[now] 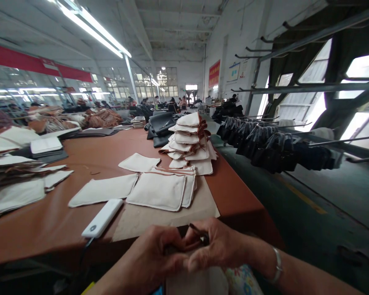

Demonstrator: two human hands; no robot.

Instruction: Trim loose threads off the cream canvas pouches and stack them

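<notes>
Close to my body, just off the table's near edge, my left hand (160,252) and my right hand (213,246) meet with fingers pinched together. A pale fabric piece (199,282) hangs below them, its upper edge between my fingers. Something small and dark (204,237) is tucked in the curl of my right hand; its kind is hard to make out. Ahead on the table lie flat cream fabric pieces with stitched edges, among them a front one (160,190) and a left one (104,189). Behind them rises a stack of cream and brown pieces (186,139).
The brown-covered table (89,157) bears a white corded device (103,218) and a brown paper sheet (169,213). More cream pieces (18,196) lie at left. Black material (161,125) sits behind the stack. At right, a rack (307,88) holds black items. Several people are far off.
</notes>
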